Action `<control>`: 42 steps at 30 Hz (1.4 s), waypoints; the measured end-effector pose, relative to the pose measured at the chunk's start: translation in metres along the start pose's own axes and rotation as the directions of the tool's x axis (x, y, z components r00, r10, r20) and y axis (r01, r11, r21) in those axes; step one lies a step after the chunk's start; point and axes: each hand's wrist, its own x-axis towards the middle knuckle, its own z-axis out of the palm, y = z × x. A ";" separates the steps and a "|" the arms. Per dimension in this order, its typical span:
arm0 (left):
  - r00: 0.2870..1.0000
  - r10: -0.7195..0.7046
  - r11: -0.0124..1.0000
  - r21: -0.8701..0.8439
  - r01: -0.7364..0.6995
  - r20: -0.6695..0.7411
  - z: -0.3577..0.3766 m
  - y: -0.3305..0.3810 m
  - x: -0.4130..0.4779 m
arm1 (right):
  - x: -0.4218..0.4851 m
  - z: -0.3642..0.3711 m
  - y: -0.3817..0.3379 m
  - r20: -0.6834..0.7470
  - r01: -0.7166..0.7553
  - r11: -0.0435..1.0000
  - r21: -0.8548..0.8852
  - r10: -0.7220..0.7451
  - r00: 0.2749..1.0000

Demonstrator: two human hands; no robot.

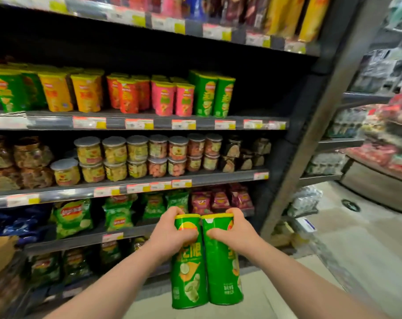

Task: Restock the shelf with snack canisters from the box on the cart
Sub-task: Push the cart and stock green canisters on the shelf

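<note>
My left hand (172, 229) grips one tall green snack canister (188, 272) near its yellow lid. My right hand (232, 229) grips a second green canister (223, 270) the same way. Both canisters stand upright, side by side and touching, held low in front of the shelves. Higher up, a shelf (149, 123) carries rows of canisters: green, orange, red, pink, and matching green ones (212, 95) at the right end. To the right of those green ones the shelf is dark and bare. A corner of a cardboard box (0, 254) shows at the left edge.
Below the canister shelf stand clear tubs with grey lids (135, 155), then hanging chip bags (119, 215). A grey upright post (310, 143) ends the shelving on the right. Beyond it lie tiled floor (356, 238) and another display (384, 157).
</note>
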 end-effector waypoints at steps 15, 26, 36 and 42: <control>0.976 0.093 0.995 0.022 -0.099 0.195 0.116 0.071 0.044 | 0.004 -0.117 0.076 -0.141 -0.059 0.989 0.134 0.078 0.987; 0.927 0.200 0.979 -0.038 -0.198 0.318 0.171 0.120 0.155 | 0.087 -0.203 0.083 -0.282 -0.090 0.989 0.118 0.120 0.952; 0.933 0.267 0.961 0.000 -0.275 0.241 0.152 0.154 0.274 | 0.197 -0.235 0.031 -0.318 0.015 0.995 0.103 0.018 0.948; 0.945 0.264 0.962 0.025 -0.273 0.192 0.136 0.164 0.310 | 0.238 -0.244 0.007 -0.292 0.058 0.992 0.111 -0.023 0.956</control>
